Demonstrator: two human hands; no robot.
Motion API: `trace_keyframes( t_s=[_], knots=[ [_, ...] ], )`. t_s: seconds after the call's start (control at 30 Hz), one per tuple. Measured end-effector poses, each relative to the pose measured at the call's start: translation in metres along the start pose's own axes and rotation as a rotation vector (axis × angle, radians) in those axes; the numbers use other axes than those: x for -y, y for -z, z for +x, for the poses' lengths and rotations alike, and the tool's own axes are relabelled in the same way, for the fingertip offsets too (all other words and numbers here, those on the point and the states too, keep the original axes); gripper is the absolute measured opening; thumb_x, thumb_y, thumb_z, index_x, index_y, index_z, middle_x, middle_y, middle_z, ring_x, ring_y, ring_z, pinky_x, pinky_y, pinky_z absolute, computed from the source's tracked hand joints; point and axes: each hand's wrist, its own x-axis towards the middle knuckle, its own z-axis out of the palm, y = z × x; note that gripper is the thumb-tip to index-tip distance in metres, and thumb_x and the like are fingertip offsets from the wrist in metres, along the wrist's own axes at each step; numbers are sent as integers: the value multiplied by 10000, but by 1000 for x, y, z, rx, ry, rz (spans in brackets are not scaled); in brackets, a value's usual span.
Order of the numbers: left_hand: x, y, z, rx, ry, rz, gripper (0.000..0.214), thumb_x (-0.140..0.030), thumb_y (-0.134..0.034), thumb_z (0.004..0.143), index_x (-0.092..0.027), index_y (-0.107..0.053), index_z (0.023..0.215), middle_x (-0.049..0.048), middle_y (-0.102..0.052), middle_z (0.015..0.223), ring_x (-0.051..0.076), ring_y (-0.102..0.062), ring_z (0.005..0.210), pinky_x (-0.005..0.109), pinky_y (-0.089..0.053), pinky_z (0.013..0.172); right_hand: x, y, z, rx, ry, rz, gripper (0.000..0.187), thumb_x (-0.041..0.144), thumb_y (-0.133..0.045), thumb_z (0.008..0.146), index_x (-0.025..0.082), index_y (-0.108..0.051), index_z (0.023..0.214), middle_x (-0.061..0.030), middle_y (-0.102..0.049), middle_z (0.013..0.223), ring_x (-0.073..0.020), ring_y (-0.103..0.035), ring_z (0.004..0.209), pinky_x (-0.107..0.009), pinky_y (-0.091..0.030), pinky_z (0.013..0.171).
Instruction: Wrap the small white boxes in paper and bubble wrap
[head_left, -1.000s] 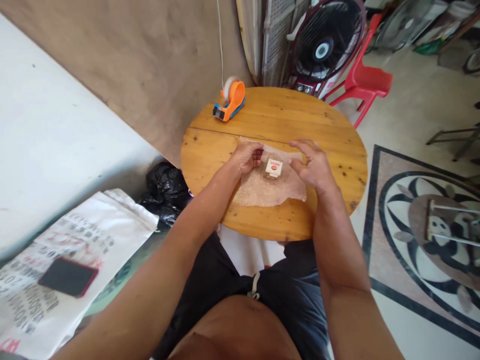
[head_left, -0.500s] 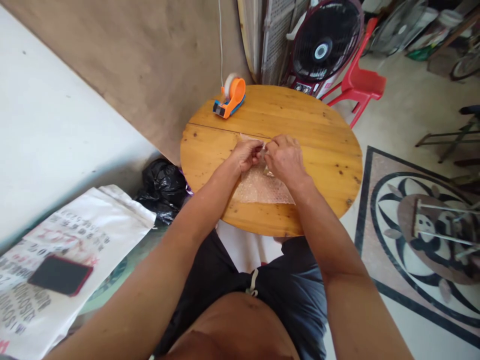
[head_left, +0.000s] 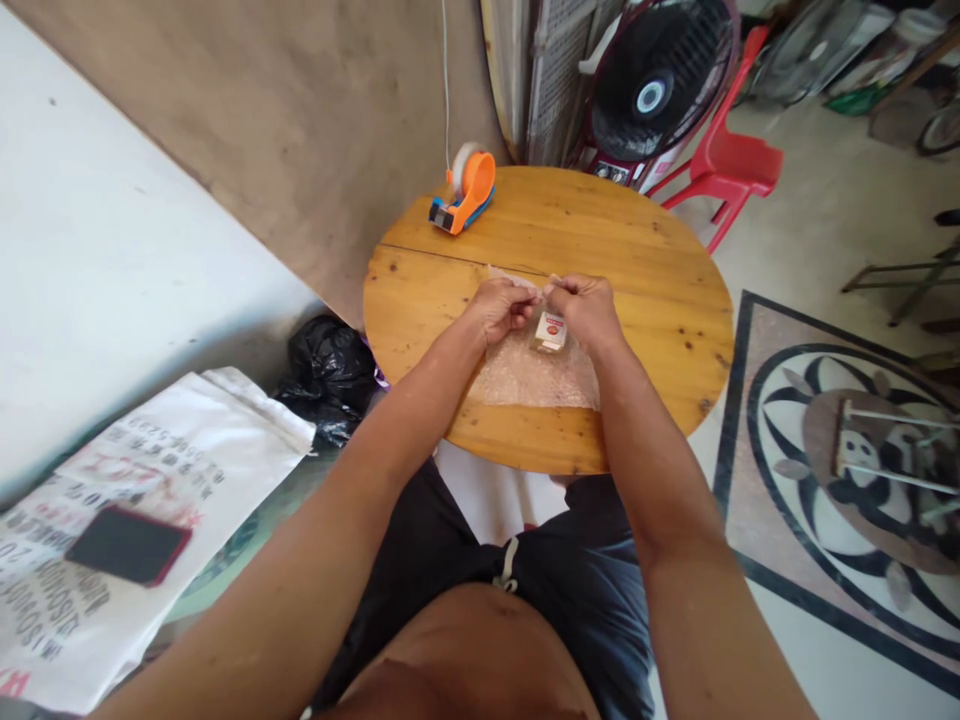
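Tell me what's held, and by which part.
Left hand and right hand appear to pinch the clear, rectangular plastic bubble-wrap sheet by its far edge.

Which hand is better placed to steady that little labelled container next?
Probably the right hand: in this view it meets the upper right of the container, while the left hand sits just off its upper left. Both seem to pinch the bubble wrap.

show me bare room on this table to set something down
Bare wood: between the right hand and the right table rim, and right of the tape dispenser. Crowded: the bubble wrap, under the labelled item and left hand.
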Motion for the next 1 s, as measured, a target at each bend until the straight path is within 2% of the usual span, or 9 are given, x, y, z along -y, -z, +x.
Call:
trace_keyframes(
  t_s=[0.1, 0.27, 0.47, 0.6, 0.77, 1.0],
  knots=[
    [0, -1, 1, -15, 6, 5, 163, -37, -636, 817, -115, -631, 674, 9, -654, 586, 52, -540, 457, 170, -355, 447, -7, -3, 1, -74, -30, 46, 246, 352, -659, 745, 209, -547, 579, 51, -423, 552, -106, -384, 558, -262, -306, 531],
    [2, -3, 2, -52, -15, 21, 155, -35, -632, 796, -113, -634, 661, 6, -641, 554, 58, -542, 465, 176, -410, 478, -7, -7, 1, -100, -102, 87, 228, 350, -669, 716, 207, -559, 576, 57, -422, 537, -97, -380, 527, -256, -302, 504],
    [3, -4, 1, -57, -41, 27, 134, -42, -648, 796, -122, -622, 692, -6, -636, 548, 61, -550, 462, 177, -410, 465, 7, -5, -3, -45, -89, 106, 200, 282, -701, 696, 198, -569, 570, 59, -468, 538, -82, -393, 516, -241, -313, 491],
    [4, -4, 1, -46, -45, 20, 107, -49, -663, 800, -121, -631, 728, 3, -659, 582, 70, -566, 481, 188, -424, 475, 6, -5, -3, 2, -92, 175, 185, 264, -720, 702, 202, -584, 592, 57, -502, 554, -83, -421, 523, -227, -353, 498],
    [3, -4, -1, -33, -24, 30, 105, -48, -701, 788, -114, -631, 745, 7, -660, 603, 71, -586, 497, 186, -433, 498, -3, -5, 1, -51, -112, 193, 143, 208, -707, 681, 200, -590, 600, 63, -492, 547, -84, -417, 523, -217, -352, 487],
    [4, -10, -1, -111, -29, 60, 125, -11, -641, 766, -109, -627, 691, 1, -632, 552, 67, -557, 485, 195, -444, 522, -13, -7, 4, -124, -195, 276, 169, 224, -704, 670, 203, -568, 572, 57, -464, 519, -89, -399, 490, -240, -376, 479]
  ],
)
